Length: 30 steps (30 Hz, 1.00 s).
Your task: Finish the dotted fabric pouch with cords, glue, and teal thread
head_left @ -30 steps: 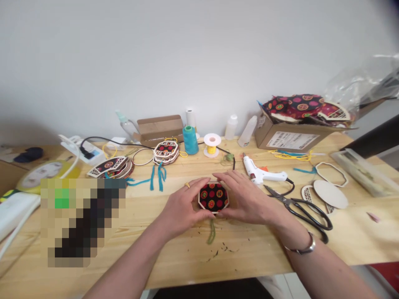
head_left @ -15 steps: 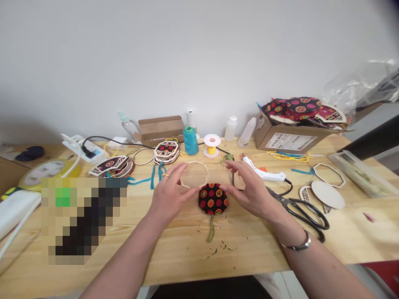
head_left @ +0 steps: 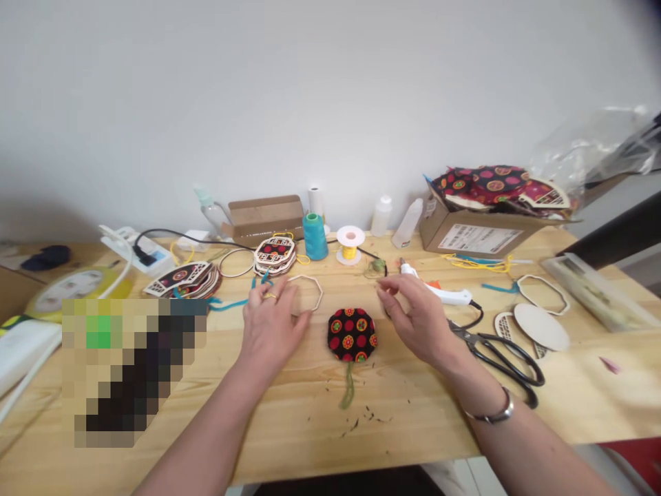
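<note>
A black fabric-covered octagon [head_left: 352, 335] with red and orange flower dots lies on the wooden table between my hands, a green cord loop [head_left: 348, 387] trailing from its lower edge. To its left, my left hand [head_left: 275, 320] rests with fingers spread over the left part of a thin pale octagonal ring [head_left: 319, 295]; whether the fingers grip it is hidden. My right hand [head_left: 413, 313] hovers to the right of the fabric piece, thumb and fingers apart, with nothing visible between them. A white glue gun [head_left: 449, 295] lies just beyond it.
Black scissors [head_left: 498, 351] and a pale oval disc [head_left: 541, 327] lie at the right. Behind stand a teal thread cone [head_left: 315, 238], a yellow thread spool [head_left: 350, 246] and a cardboard box [head_left: 472, 231] of fabric pieces. Stacked ornaments [head_left: 273, 255] sit behind my left hand.
My left hand has moved left, away from the fabric octagon, and the pale ring has shifted left with it. My right hand has drawn off the fabric piece's edge.
</note>
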Each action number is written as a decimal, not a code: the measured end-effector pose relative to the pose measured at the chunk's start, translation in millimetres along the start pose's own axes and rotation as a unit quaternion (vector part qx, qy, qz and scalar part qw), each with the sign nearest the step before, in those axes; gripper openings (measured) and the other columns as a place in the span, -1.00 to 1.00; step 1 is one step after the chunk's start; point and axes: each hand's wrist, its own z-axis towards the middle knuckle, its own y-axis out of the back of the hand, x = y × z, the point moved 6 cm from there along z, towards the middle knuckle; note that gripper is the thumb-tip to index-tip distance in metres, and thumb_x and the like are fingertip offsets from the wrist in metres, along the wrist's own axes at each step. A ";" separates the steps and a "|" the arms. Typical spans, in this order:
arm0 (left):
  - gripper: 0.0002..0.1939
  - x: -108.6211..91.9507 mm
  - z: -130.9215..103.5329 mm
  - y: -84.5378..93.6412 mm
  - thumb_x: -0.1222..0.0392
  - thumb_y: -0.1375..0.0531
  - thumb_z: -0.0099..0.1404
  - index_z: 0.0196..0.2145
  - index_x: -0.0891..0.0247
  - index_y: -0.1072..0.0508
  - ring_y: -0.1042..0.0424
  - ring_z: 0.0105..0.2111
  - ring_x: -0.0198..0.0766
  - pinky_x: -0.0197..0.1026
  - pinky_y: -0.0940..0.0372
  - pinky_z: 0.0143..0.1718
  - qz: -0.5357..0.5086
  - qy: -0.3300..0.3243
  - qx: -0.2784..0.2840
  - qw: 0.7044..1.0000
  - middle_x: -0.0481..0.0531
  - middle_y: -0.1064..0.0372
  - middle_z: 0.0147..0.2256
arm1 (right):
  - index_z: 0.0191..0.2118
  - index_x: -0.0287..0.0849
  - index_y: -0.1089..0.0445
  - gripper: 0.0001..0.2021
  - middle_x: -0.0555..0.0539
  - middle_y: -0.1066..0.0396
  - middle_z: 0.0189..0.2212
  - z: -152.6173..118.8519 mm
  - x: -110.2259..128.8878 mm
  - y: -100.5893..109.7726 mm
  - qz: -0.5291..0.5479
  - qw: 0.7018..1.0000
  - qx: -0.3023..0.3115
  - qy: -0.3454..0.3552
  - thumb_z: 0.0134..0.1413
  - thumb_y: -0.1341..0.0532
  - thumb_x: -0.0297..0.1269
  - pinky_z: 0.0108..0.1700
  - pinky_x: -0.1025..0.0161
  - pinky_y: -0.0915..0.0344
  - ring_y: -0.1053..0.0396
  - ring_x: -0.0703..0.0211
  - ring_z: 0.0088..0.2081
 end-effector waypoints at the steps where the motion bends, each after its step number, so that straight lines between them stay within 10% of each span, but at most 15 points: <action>1: -0.66 0.8 0.0 -0.1 0.13 -0.13 0.16 -0.09 0.17 -0.40 -0.12 0.04 0.20 0.23 -0.16 -0.09 -0.001 0.004 -0.004 1.000 0.15 -0.27 0.06 | -0.21 -0.15 -0.32 -0.86 -0.12 -0.40 -0.33 -0.2 0.8 -1.3 0.001 1.000 0.003 0.002 0.15 -0.06 -0.33 -0.20 0.13 -0.27 -0.33 0.11 -0.27; 9: -0.53 -34.0 -9.0 -1.5 0.29 -0.06 0.20 0.09 0.21 -0.23 -0.08 0.09 0.01 0.16 -0.09 0.05 -0.168 -0.153 0.050 0.973 0.16 -0.29 0.01 | -0.37 -0.18 -0.35 -0.81 -0.10 -0.38 -0.42 -1.8 12.3 -14.7 -0.061 0.994 0.093 0.004 0.17 -0.02 -0.38 -0.27 0.17 -0.23 -0.30 0.14 -0.33; 18: -0.56 -39.9 -13.9 -4.3 0.23 -0.03 0.27 0.11 0.27 -0.20 -0.12 0.08 -0.05 0.07 -0.13 0.06 -0.212 -0.148 0.059 0.964 0.20 -0.31 -0.06 | -0.38 -0.19 -0.34 -0.83 -0.08 -0.36 -0.42 -21.5 54.7 -20.1 -0.149 0.952 0.250 0.091 0.14 -0.03 -0.43 -0.24 0.19 -0.16 -0.25 0.16 -0.33; 30: -0.55 -40.4 -17.0 -10.1 0.21 -0.04 0.28 0.12 0.29 -0.15 -0.16 0.05 -0.08 0.05 -0.19 0.02 -0.227 -0.151 0.057 0.960 0.18 -0.32 -0.02 | -0.21 -0.18 -0.37 -0.84 -0.09 -0.40 -0.18 -28.6 -15.3 24.5 -0.318 0.941 0.112 0.004 0.12 -0.08 -0.41 -0.18 0.12 -0.10 -0.20 0.02 -0.10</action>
